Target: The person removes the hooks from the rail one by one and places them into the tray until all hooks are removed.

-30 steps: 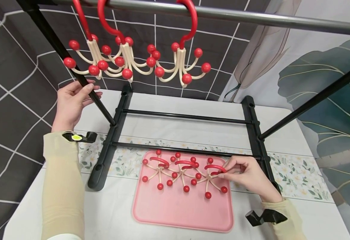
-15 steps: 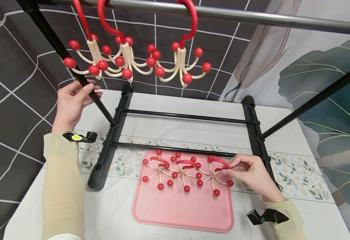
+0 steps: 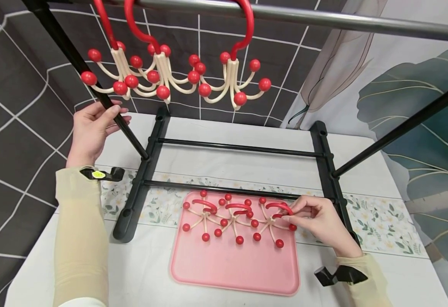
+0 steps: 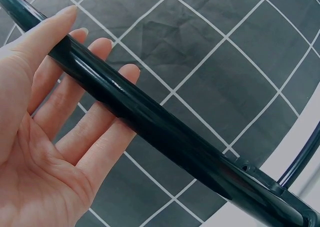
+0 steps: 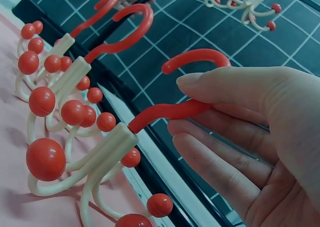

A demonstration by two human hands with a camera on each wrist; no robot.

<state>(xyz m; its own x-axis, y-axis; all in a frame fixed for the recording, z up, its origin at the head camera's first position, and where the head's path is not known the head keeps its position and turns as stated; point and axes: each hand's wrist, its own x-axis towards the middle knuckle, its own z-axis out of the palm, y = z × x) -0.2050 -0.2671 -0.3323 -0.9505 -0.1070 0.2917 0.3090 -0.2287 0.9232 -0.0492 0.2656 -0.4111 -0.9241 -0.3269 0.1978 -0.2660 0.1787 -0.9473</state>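
Observation:
My left hand (image 3: 93, 130) holds the slanted black upright pole (image 3: 129, 138) of a rack; the left wrist view shows my thumb (image 4: 60, 24) over the pole and the fingers behind it. At the tray's right end, my right hand (image 3: 316, 217) pinches the red hook of a hanger (image 5: 107, 154) with cream curved arms tipped by red balls. Two like hangers, a middle one (image 3: 234, 221) and a left one (image 3: 204, 217), stand beside it with hooks up, all on a pink tray (image 3: 235, 268).
Three similar hangers, left (image 3: 120, 64), middle (image 3: 163, 68) and right (image 3: 231, 76), hang from the rack's grey top rail (image 3: 304, 16). Black base bars (image 3: 243, 148) and feet (image 3: 141, 187) stand on the white table (image 3: 131, 277). Behind is a dark gridded cloth (image 3: 285, 64).
The hanger in my right hand moved right across the tray, then turned slightly, its balls shifting places. My left hand has stayed on the pole.

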